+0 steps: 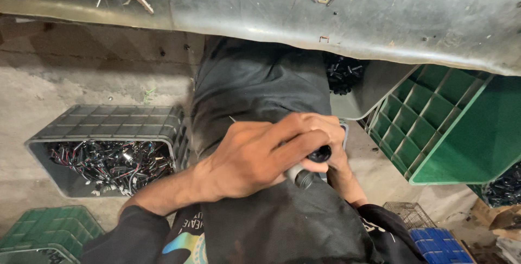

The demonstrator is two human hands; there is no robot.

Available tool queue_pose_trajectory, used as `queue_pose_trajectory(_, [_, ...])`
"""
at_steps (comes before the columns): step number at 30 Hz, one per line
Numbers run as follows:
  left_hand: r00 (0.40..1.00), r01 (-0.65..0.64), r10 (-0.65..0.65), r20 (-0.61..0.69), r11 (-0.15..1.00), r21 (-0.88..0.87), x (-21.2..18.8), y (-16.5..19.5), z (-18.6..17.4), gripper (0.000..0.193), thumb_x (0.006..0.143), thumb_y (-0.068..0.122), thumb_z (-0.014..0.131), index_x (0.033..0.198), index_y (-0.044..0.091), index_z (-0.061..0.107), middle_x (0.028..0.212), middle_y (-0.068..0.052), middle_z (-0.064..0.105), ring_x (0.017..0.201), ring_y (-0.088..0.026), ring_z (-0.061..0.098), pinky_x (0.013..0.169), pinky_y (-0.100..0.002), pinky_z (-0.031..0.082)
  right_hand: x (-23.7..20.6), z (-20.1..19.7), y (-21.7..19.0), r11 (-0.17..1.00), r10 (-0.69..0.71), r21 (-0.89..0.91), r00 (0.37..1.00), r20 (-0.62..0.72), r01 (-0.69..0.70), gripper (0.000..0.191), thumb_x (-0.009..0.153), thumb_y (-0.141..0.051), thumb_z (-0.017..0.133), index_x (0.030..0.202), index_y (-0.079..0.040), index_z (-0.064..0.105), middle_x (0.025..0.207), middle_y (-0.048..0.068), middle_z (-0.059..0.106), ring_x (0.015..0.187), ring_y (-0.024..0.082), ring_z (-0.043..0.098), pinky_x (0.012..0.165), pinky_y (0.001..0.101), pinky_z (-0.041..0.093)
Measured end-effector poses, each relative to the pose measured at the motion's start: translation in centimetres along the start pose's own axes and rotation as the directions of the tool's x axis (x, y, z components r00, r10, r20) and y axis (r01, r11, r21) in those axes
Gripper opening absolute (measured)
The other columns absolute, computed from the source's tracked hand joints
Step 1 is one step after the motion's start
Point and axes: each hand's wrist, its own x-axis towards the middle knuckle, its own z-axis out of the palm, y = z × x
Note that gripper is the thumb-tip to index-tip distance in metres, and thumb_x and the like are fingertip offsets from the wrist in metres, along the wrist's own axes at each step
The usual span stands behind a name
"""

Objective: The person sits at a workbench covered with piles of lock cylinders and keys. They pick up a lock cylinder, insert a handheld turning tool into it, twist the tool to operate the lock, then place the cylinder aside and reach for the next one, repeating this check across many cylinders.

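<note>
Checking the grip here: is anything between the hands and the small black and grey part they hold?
Nothing visible. The left hand wraps directly over the black and grey part, and the right hand meets it from behind, mostly hidden. Only black cloth lies below.

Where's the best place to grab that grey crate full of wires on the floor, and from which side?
Take the grey crate by its top rim, coming straight down from above. It stands upright and open-topped, so the rim is exposed all round, and the ribbed walls give purchase. Avoid reaching into the tangled wires. Both the left hand and right hand are occupied with a black cylindrical part.
</note>
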Motion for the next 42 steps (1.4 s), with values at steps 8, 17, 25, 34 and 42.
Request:
queue_pose_trajectory(8, [0.996,0.090,-0.090,0.003,0.991,-0.097,0.7,-0.8,0.3,0.053,0.081,0.007,0.086,0.129,0.015,0.064,0.121,-0.001,0.064,0.092,-0.015,0.071,0.075,-0.027,0.061,0.3,0.6,0.5,0.996,0.021,-0.081,0.996,-0.089,-0.028,0.049,0.093,-0.042,0.074,0.100,0.006,0.068,0.092,0.018,0.073,0.082,0.026,0.075,0.074,0.0348,0.058])
queue_pose_trajectory(17, [0.992,-0.090,0.077,-0.099,0.987,-0.131,0.4,-0.3,-1.6,0.050,0.076,0.024,0.079,0.118,0.001,0.065,0.109,-0.012,0.066,0.093,-0.027,0.074,0.075,-0.033,0.061,2.8,3.5,0.2,0.958,0.228,-0.116,0.943,-0.244,-0.262,0.031,0.100,-0.026,0.064,0.093,0.003,0.070,0.083,0.012,0.072,0.076,0.021,0.070,0.070,0.0303,0.053])
queue_pose_trajectory(25, [0.984,0.068,-0.103,-0.144,0.971,-0.230,1.0,-1.7,-0.1,0.041,0.098,0.021,0.080,0.132,0.009,0.063,0.125,-0.007,0.070,0.103,-0.016,0.074,0.084,-0.024,0.061,1.8,1.3,0.1,0.998,0.047,-0.036,0.997,-0.054,-0.049,0.028,0.096,-0.021,0.064,0.106,0.006,0.065,0.098,0.018,0.069,0.090,0.026,0.069,0.080,0.0342,0.053])
queue_pose_trajectory(34, [0.875,0.301,-0.479,-0.078,0.662,-0.687,0.4,-3.6,1.0,0.040,0.103,0.024,0.076,0.135,0.005,0.061,0.106,0.000,0.066,0.096,-0.006,0.061,0.091,-0.023,0.051,1.9,2.3,-1.8,0.970,0.224,-0.016,0.918,-0.326,-0.243,0.019,0.106,-0.016,0.064,0.110,0.002,0.067,0.086,0.007,0.071,0.072,0.012,0.066,0.066,0.0223,0.051])
queue_pose_trajectory(42, [0.847,0.314,-0.517,-0.124,0.674,-0.669,-0.1,-4.5,2.1,0.037,0.104,0.027,0.077,0.126,0.003,0.061,0.104,0.001,0.060,0.091,-0.002,0.055,0.086,-0.019,0.047,2.7,2.5,-3.0,0.917,0.118,-0.318,0.927,-0.356,-0.239,0.016,0.102,-0.009,0.070,0.112,0.004,0.068,0.085,0.009,0.070,0.071,0.010,0.069,0.064,0.0228,0.051])
